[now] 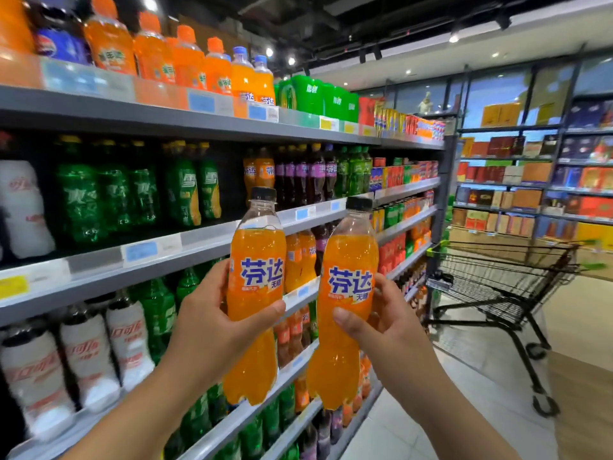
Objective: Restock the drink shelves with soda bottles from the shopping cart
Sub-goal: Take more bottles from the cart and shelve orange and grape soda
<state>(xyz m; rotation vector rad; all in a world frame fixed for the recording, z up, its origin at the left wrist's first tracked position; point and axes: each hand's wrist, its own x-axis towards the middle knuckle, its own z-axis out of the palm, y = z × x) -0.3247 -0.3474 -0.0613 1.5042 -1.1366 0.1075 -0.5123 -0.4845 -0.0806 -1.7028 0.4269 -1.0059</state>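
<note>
My left hand [212, 330] grips an orange soda bottle [255, 247] with a black cap, held upright in front of the drink shelves [205, 240]. Beside it, my right hand [381, 323] grips a second orange soda bottle [345, 360] of the same kind, also upright. The two bottles stand side by side without touching. The black wire shopping cart [497, 277] is parked in the aisle to the right, behind the bottles. Its basket looks empty from here.
The shelves on the left carry green, orange, purple and white bottles in rows, with price tags on the rails. Orange bottles of the same brand stand on the middle shelf [258, 171]. Boxed goods fill racks [530, 180] at the far right. Pale floor [481, 393] lies below.
</note>
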